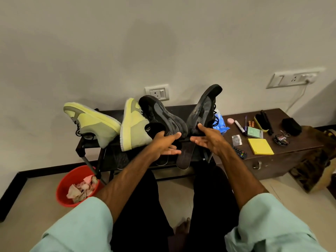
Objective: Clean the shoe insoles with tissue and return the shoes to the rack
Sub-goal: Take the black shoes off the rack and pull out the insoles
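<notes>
Two black shoes stand on the dark shoe rack (87, 142). The left black shoe (161, 113) lies tilted with its sole up, and the right black shoe (205, 106) stands toe-up. My left hand (166, 143) is palm-up with relaxed fingers, its thumb against the left black shoe's heel. My right hand (209, 139) has its fingers spread, and its thumb touches the right black shoe's heel. A dark insole (185, 155) hangs over the rack's front edge below my hands. Two yellow-green shoes (94, 122) (133, 126) rest on the rack's left side.
A red bucket (62, 188) with crumpled used tissues stands on the floor at the left. A blue tissue packet (221, 122) lies right of the black shoes. The wooden chest (283, 159) holds yellow sticky notes (260, 146), a remote (240, 152), a polish tin (281, 139) and brushes.
</notes>
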{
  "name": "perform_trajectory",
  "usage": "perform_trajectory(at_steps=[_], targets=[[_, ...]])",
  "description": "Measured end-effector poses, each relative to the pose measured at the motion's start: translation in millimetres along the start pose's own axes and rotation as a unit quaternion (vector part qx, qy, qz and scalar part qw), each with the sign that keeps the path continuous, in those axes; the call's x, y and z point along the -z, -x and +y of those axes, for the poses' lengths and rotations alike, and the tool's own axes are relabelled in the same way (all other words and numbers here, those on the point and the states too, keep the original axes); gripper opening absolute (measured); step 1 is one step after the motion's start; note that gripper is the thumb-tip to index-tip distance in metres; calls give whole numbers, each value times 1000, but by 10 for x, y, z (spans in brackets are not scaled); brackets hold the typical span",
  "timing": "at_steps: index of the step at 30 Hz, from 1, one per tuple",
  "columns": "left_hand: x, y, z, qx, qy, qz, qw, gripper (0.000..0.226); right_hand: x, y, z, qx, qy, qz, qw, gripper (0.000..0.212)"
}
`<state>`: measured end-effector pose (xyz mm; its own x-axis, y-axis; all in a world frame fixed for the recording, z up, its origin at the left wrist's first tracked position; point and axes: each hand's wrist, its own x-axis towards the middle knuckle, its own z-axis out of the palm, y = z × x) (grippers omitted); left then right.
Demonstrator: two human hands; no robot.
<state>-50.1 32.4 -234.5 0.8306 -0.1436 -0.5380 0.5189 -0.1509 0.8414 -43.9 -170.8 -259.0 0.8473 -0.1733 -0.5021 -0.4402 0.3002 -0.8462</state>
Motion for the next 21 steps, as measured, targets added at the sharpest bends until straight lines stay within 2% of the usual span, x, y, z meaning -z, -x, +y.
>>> perform_trajectory(at_steps=[2,5,7,10,13,14,16,18,21], targets=[[-8,-80,11,21,34,-4,999,105,20,19,-58,-21,15,-12,1000,45],[-40,-163,-14,28,53,22,998,98,1,3,-148,-21,37,7,999,45],[-59,-187,-19,-5,39,45,998,84,-20,-20,-216,2,50,31,998,51],[-71,-192,0,-38,1,62,997,57,3,-65,-297,51,135,72,987,56],[-58,-229,42,-55,-84,79,992,61,1,-39,-370,106,269,96,953,44],[-48,-246,70,-65,-110,83,988,56,-14,-11,-416,139,332,106,927,36],[-17,-273,137,-92,-145,95,981,31,-58,31,-503,200,427,122,873,24],[16,-287,198,-105,-159,100,977,18,-119,34,-560,213,452,121,858,17],[22,-314,183,-79,-139,84,984,35,-188,-29,-513,170,475,105,857,24]])
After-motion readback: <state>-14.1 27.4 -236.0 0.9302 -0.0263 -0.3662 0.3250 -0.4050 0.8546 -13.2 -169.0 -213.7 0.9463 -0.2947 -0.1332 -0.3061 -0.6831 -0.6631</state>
